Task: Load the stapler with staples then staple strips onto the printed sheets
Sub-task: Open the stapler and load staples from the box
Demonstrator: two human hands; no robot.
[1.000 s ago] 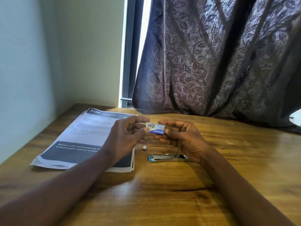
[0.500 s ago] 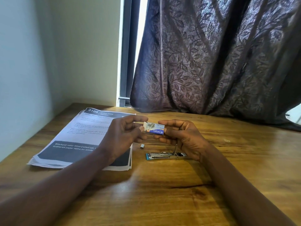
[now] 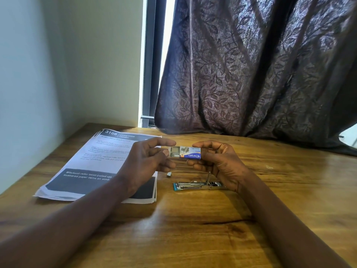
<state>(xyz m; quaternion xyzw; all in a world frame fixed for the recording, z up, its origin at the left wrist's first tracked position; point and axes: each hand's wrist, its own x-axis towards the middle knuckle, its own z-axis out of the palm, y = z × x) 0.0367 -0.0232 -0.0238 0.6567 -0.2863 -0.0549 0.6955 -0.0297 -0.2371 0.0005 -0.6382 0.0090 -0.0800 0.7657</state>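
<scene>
A small blue and white staple box [image 3: 188, 152] is held above the table between both hands. My left hand [image 3: 146, 161] pinches its left end, where an inner tray with grey staples sticks out a little. My right hand [image 3: 218, 161] grips its right end. Below them the stapler [image 3: 195, 185], metal with a blue tip, lies opened flat on the wooden table [image 3: 193, 229]. A small loose piece of staples [image 3: 169, 175] lies left of the stapler. The stack of printed sheets [image 3: 92, 167] rests at the left, partly under my left forearm.
A dark leaf-patterned curtain [image 3: 251, 74] hangs over the table's far edge. A pale wall [image 3: 29, 93] borders the table on the left. A tiny bent staple [image 3: 269, 167] lies to the right of my right hand.
The inner tray now shows a little further out of the box's left end. Both hands stay in about the same place above the stapler.
</scene>
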